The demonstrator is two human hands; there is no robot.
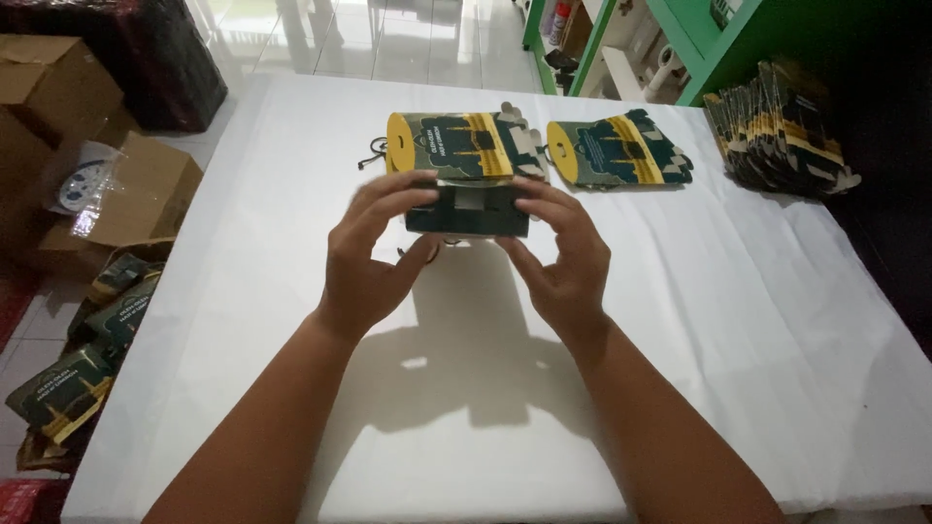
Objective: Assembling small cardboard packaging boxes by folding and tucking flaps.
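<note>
Indoors, white table [738,320], tiled floor [320,39], seemingly glossy

Dark green box [467,209]: both ends covered by fingers, surface motion-blurred. Flat-pack stack [782,131] blurred, count unreadable (right end lost in shadow). Brown cartons [58,92] cut by left edge.

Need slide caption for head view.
Both hands, left hand and right hand, grip dark green cardboard box above white table.
</note>
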